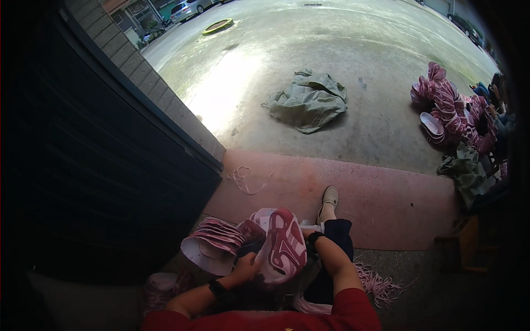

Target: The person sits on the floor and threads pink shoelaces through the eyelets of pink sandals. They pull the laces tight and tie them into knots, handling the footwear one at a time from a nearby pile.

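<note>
Pink and white, a shoe upper [286,237] bearing a pale side emblem [285,249] sits at six o'clock; the left hand [247,268] curls its fingers onto the eight-o'clock edge; the right hand [307,233], mostly hidden at two o'clock, has an unreadable grip

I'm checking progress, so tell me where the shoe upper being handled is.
In the head view, the pink shoe upper is just below the middle, between the left hand and the black right wristband, right of the layered stack of uppers.
</note>
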A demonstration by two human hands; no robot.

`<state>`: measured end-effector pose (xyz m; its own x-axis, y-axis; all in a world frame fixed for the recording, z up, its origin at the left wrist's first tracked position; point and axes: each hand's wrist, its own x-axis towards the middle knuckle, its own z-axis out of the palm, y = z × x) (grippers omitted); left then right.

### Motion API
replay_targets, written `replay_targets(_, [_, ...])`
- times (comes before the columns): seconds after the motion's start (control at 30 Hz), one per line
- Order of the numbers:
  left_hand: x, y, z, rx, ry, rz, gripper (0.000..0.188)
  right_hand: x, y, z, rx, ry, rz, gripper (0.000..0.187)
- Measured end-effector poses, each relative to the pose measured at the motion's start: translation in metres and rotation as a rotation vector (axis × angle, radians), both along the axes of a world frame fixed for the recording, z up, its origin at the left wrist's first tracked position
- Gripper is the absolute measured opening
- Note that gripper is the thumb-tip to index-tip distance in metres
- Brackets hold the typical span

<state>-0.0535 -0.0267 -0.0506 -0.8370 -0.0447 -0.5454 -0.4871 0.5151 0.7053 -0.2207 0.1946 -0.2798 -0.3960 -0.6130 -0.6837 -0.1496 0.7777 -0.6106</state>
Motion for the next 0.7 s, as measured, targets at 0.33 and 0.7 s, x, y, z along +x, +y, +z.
replay_targets(0.33, [0.0,0.001,-0.009,-0.054,0.019,0.012,0.035,0.01,-0.001,0.0,-0.002,-0.025,0.011,0.073])
replay_targets(0.7, [-0.004,0.004,0.0,0.018,0.009,0.018,0.028,0.022,0.0,-0.002,-0.027,-0.033,0.018,0.072])
